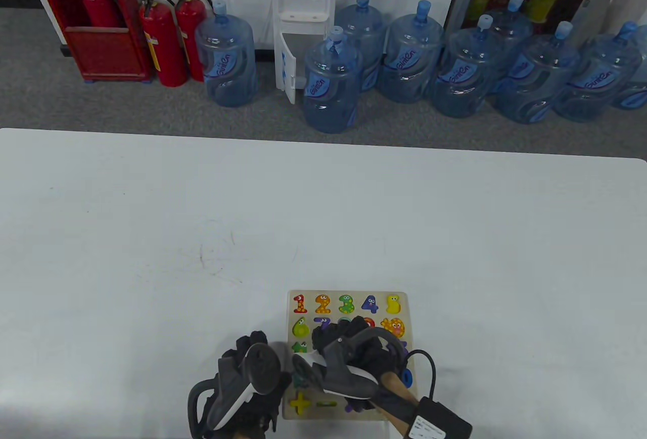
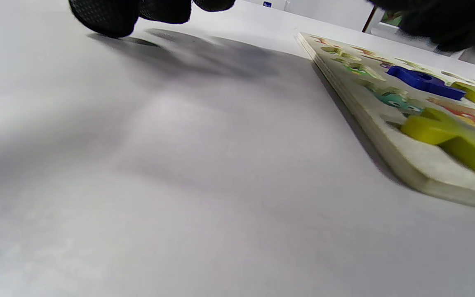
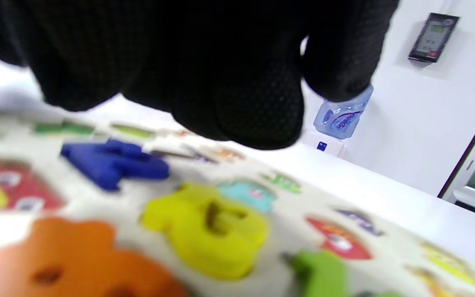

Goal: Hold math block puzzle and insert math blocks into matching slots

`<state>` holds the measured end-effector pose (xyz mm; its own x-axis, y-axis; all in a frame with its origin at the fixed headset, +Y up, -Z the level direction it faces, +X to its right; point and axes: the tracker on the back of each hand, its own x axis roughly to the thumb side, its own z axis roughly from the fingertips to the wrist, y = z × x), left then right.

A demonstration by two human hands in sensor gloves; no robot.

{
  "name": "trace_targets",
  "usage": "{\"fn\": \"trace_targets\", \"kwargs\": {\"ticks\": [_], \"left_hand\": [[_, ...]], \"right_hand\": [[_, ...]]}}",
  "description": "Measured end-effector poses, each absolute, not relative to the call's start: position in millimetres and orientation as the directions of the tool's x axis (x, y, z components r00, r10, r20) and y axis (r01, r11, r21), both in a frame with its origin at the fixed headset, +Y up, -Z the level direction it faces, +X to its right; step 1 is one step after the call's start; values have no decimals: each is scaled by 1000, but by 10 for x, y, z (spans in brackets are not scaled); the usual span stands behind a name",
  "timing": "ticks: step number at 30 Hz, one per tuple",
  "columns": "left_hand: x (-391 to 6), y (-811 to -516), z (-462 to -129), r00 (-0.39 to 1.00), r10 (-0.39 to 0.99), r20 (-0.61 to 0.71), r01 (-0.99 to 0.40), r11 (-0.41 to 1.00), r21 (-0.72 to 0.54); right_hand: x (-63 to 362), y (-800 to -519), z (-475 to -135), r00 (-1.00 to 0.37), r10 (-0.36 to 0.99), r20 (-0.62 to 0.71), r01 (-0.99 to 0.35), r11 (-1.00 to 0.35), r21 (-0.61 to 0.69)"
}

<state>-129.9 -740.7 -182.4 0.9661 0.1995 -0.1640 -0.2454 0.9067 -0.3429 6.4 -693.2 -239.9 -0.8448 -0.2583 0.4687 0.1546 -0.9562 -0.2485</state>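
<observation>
The wooden number puzzle board [image 1: 404, 302] lies flat near the table's front edge, with coloured number blocks in its top rows and a yellow plus block [image 1: 299, 402] at its front left. My left hand [image 1: 247, 383] is on the table just left of the board; its fingertips [image 2: 109, 16] are down at the table surface, apart from the board's edge [image 2: 386, 136], holding nothing. My right hand [image 1: 349, 353] hovers over the board's middle; its fingers [image 3: 241, 107] hang above a blue block [image 3: 114, 163] and a yellow block [image 3: 208, 227], and no block shows between them.
An orange block [image 3: 76, 260] and a green block [image 3: 324, 272] sit on the board close to the right wrist camera. A black cable [image 1: 429, 363] runs from my right wrist. Water jugs [image 1: 331, 82] and fire extinguishers [image 1: 164, 42] stand on the floor beyond the table's far edge.
</observation>
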Motion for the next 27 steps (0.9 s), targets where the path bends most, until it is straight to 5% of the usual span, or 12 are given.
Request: {"fn": "trace_targets", "kwargs": {"ticks": [4, 11, 15, 27], "left_hand": [[-1299, -7396, -1822, 967, 199, -158, -242, 911, -335], [-1320, -7389, -1856, 975, 167, -145, -206, 922, -327], [-1326, -7385, -1872, 977, 164, -136, -201, 924, -327], [-1337, -7380, -1876, 975, 187, -117, -216, 921, -325]], "right_hand": [[1110, -6767, -2356, -917, -117, 381, 26, -972, -235], [2461, -6852, -2480, -993, -86, 79, 71, -982, -176], [2765, -7059, -2510, -999, 41, 2, -40, -987, -155], [2766, -7206, -2557, -998, -56, -25, 57, -997, -55]]}}
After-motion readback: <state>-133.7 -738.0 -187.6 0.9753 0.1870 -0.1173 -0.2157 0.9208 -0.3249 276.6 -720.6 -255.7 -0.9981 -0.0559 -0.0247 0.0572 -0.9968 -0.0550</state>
